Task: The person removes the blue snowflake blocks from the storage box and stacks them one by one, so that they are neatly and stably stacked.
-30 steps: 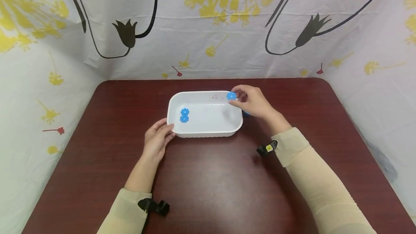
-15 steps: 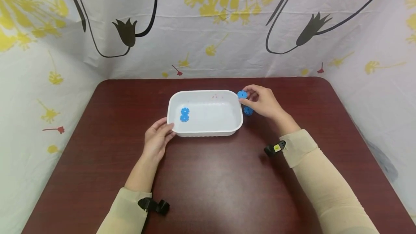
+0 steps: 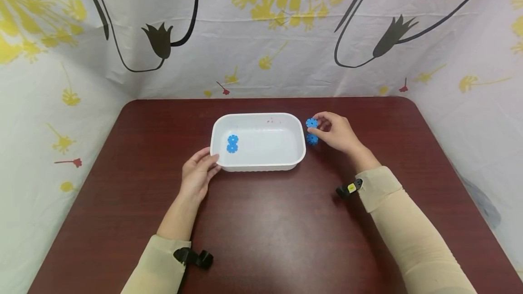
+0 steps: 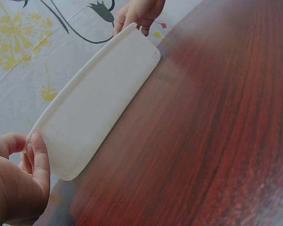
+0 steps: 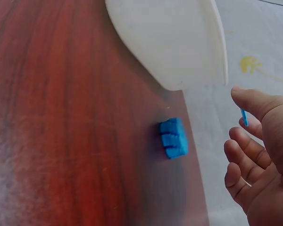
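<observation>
My left hand [image 3: 196,176] grips the left front corner of a white plastic tray [image 3: 261,167], thumb over the rim. Two blue notched plastic discs [image 3: 232,139] lie close together inside the tray, toward its left. Between thumb and index finger, my right hand [image 3: 337,134] pinches a third blue notched disc [image 3: 312,123], just outside the tray's right side. In the right wrist view this disc [image 5: 244,117] appears edge-on and mostly hidden by the thumb. Lower down, on the table beside the tray, stands a short stack of blue discs [image 5: 173,138].
The dark red-brown wooden table [image 3: 261,221] has a rounded back edge. A white cloth [image 3: 261,71] with yellow and dark flower prints hangs behind and at the sides. Black wrist cameras [image 3: 194,258] are strapped over the beige sleeves.
My right hand has moved right with its disc, from over the tray's back right corner to beyond its right rim. The stack there has come into sight. My left hand stays put.
</observation>
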Motion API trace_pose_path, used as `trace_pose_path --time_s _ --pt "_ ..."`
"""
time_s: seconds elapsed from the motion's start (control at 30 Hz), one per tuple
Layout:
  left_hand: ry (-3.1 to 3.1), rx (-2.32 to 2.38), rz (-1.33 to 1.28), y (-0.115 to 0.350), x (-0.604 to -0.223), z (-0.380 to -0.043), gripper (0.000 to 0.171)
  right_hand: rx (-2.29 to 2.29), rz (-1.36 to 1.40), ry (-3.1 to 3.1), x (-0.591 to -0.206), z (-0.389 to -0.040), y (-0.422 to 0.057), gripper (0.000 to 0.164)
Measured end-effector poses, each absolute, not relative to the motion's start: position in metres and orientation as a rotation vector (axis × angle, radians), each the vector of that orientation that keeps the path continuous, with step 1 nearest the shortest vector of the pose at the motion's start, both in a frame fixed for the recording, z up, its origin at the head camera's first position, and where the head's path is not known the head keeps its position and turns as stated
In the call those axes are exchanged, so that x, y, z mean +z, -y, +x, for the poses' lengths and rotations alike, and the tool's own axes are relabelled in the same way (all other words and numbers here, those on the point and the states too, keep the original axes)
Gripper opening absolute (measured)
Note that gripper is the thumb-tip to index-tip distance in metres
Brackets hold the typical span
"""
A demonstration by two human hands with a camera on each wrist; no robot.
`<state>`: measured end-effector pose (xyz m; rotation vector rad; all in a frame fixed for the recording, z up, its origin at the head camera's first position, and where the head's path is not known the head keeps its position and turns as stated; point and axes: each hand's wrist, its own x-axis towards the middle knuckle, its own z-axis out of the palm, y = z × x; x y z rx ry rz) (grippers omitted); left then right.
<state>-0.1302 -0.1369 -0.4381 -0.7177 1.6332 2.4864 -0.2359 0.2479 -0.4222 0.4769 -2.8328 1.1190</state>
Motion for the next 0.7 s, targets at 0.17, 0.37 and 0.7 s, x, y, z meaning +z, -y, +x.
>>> trace_pose_path --time_s 0.17,0.37,0.7 --pt "-1.632 2.49 -0.719 0.137 -0.439 -0.13 0.043 1.11 0.445 2.861 -0.429 -0.235 -0.251 0.039" --pt "-1.624 2.505 -0.724 0.137 -0.439 -0.13 0.042 1.119 0.445 2.875 -0.437 -0.234 -0.253 0.038" --pt "-1.64 2.479 -0.722 0.137 -0.438 -0.13 0.046 1.116 0.451 2.935 -0.45 -0.233 -0.259 0.039"
